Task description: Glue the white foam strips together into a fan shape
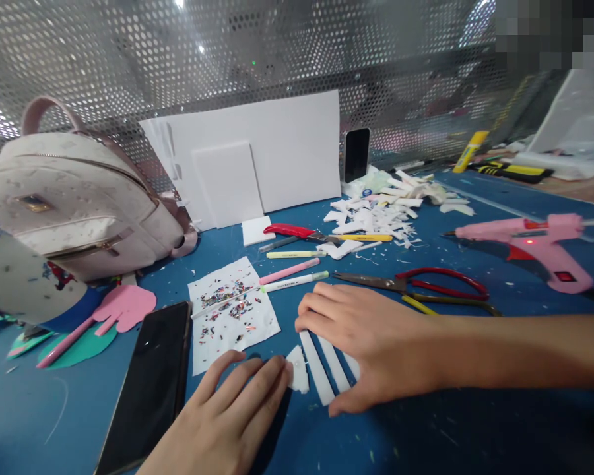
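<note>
Pressing flat on a few white foam strips [321,369], the right hand [376,343] lies palm down on the blue bench [426,435], fingers spread and unclenched, grasping nothing; the strips show beneath and between its fingers, lying side by side, slightly fanned; the left hand [228,415] rests on the bench just beside them, also flat and released, its fingertips touching a small white offcut [297,373] at the left end of the row; to do this well, I judge the strips should be kept parallel and level under light, even pressure, the left hand steadying the end piece so that nothing slides or overlaps, and the fingers kept off any edge that may carry glue; the pink glue gun [529,244] lies well apart to the right with a red light showing, so it is probably hot and best kept clear of the sleeve-less forearm; red-handled scissors [426,287] lie near, just beyond the right hand; as for containers, the pale backpack [74,204] stands at the left, seemingly zipped, its contents hidden; a sheet of white paper [230,310] serves as a tray for a scatter of tiny coloured bits; a black phone [148,389] lies beside it; a heap of white scraps [376,211] sits loose on the bench, in no container
</note>
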{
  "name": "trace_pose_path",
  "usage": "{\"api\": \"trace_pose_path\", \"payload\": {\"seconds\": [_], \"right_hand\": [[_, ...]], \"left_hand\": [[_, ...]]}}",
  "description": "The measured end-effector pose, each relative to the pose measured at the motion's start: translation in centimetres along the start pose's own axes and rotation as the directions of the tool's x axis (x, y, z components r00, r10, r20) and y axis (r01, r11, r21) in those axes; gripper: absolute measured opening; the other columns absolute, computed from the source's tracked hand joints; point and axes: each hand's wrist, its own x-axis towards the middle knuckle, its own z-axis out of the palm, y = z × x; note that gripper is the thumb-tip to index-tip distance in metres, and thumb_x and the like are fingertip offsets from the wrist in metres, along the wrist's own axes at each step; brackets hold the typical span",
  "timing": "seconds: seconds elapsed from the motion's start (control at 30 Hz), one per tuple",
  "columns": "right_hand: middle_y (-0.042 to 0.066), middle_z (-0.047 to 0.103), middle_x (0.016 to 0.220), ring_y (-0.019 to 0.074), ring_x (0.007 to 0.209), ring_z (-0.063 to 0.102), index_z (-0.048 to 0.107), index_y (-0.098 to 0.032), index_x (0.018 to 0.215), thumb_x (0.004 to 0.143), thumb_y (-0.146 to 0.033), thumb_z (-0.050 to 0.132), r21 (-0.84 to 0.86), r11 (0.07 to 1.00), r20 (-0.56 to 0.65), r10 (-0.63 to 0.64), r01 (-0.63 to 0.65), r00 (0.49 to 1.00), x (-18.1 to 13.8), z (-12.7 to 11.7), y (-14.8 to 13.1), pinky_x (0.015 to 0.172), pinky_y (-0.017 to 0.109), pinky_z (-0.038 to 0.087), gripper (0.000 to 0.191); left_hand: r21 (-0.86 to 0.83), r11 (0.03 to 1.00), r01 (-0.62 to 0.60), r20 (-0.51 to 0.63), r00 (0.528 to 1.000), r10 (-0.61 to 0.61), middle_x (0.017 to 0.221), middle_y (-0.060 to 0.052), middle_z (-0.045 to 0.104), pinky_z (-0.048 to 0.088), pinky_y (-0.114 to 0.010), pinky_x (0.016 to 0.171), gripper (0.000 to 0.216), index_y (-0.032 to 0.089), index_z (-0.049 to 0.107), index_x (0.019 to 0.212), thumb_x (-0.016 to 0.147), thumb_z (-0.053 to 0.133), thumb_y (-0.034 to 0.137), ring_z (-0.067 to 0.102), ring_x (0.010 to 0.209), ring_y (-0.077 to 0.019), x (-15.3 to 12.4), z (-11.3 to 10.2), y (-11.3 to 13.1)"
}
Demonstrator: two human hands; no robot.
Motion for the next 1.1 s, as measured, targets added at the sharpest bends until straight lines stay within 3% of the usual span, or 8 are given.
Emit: {"api": "trace_pose_path", "payload": {"seconds": [0.2, 0.33, 0.53, 0.6, 0.93, 1.1], "right_hand": [[0.009, 0.061, 0.113, 0.0277, 0.101, 0.053, 0.064, -0.014, 0.117, 0.076, -0.065, 0.077, 0.026, 1.0, -0.039, -0.009, 0.01, 0.999, -0.1, -0.1, -0.1, 0.081, 0.04, 0.043, 0.067], [0.01, 0.062, 0.115, 0.0273, 0.102, 0.052, 0.064, -0.013, 0.122, 0.082, -0.062, 0.076, 0.055, 0.998, -0.068, -0.04, 0.044, 0.997, -0.3, -0.5, -0.3, 0.083, 0.04, 0.042, 0.065], [0.008, 0.064, 0.114, 0.0234, 0.096, 0.05, 0.071, -0.019, 0.108, 0.099, -0.039, 0.065, -0.011, 0.986, -0.105, -0.165, 0.165, 0.981, -0.7, -1.2, -0.3, 0.082, 0.038, 0.035, 0.023], [0.006, 0.065, 0.113, 0.0225, 0.095, 0.05, 0.073, -0.021, 0.103, 0.101, -0.032, 0.061, -0.033, 0.98, -0.115, -0.196, 0.194, 0.974, -0.9, -1.3, -0.2, 0.08, 0.037, 0.032, 0.017], [0.004, 0.066, 0.11, 0.0217, 0.092, 0.048, 0.075, -0.024, 0.107, 0.104, -0.03, 0.055, -0.095, 0.967, -0.087, -0.245, 0.237, 0.966, -0.9, -1.4, -0.3, 0.076, 0.037, 0.028, 0.021], [0.004, 0.066, 0.109, 0.0216, 0.091, 0.049, 0.075, -0.025, 0.108, 0.103, -0.029, 0.055, -0.081, 0.966, -0.068, -0.251, 0.245, 0.966, -0.8, -1.4, -0.4, 0.075, 0.037, 0.029, 0.021]], "left_hand": [[0.009, 1.0, 0.005, 0.008, 1.0, -0.005, 0.138, 0.001, 0.068, 0.016, -0.034, 0.123, 0.042, 0.019, 0.061, 0.14, 0.112, 0.036, 0.037, 0.053, 0.121, -0.0175, -0.2, -0.2, -0.1], [0.017, 1.0, -0.017, 0.105, 0.994, 0.015, 0.147, 0.0, 0.062, 0.016, -0.038, 0.12, 0.045, 0.018, 0.051, 0.149, 0.113, 0.026, 0.029, 0.049, 0.127, -0.0193, -0.6, -0.4, -0.1], [0.014, 1.0, 0.008, 0.105, 0.994, -0.009, 0.148, -0.001, 0.06, 0.017, -0.04, 0.121, 0.045, 0.018, 0.049, 0.151, 0.113, 0.027, 0.029, 0.047, 0.13, -0.0209, -0.7, -0.3, 0.1], [0.01, 1.0, 0.003, 0.121, 0.993, -0.004, 0.149, -0.001, 0.059, 0.016, -0.04, 0.121, 0.045, 0.018, 0.047, 0.152, 0.113, 0.026, 0.025, 0.047, 0.13, -0.0205, -0.6, -0.3, 0.1], [0.008, 1.0, -0.004, 0.115, 0.993, 0.003, 0.149, -0.002, 0.059, 0.014, -0.04, 0.122, 0.048, 0.017, 0.048, 0.152, 0.112, 0.022, 0.021, 0.047, 0.13, -0.0206, -0.7, -0.3, 0.0], [0.001, 1.0, 0.018, 0.08, 0.997, -0.018, 0.147, 0.0, 0.061, 0.015, -0.039, 0.123, 0.044, 0.018, 0.05, 0.151, 0.113, 0.033, 0.032, 0.048, 0.129, -0.02, -0.6, -0.2, 0.1]]}}
